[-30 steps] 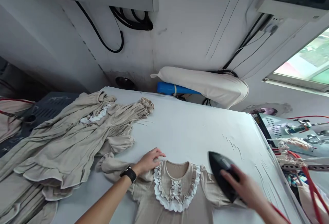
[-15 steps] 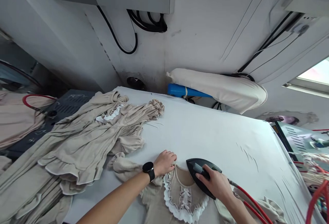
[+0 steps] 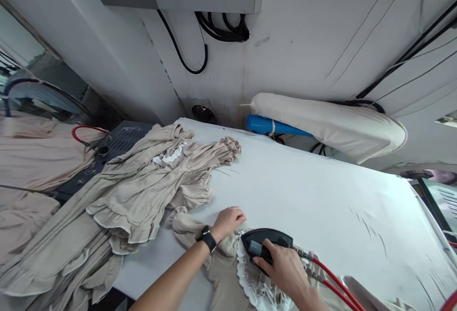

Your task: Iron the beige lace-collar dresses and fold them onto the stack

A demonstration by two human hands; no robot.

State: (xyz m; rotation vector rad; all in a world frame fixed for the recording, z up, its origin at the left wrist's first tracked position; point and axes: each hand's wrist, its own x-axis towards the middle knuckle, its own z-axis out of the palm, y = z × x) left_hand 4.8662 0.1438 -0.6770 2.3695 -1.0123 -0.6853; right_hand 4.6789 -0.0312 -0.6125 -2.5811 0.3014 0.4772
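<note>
My right hand is wrapped round the handle of a black steam iron. The iron lies over the collar of a beige dress, its tip pointing left. White ruffle trim shows along the collar's left side; the iron and my right hand hide part of the collar. My left hand, a dark watch at its wrist, is closed just above the dress's shoulder, left of the iron tip. Its fingers are curled, and whether cloth is between them is hidden. Two red hoses run from the iron to the lower right.
A white padded table lies under the work. Several beige garments are heaped at its left. Beyond the far edge are a cream padded roll and a blue cylinder. A dark metal unit stands behind the heap.
The iron has moved left across the neckline onto the collar, its tip nearer my left hand. My left hand stays close by with curled fingers. The view has shifted left.
</note>
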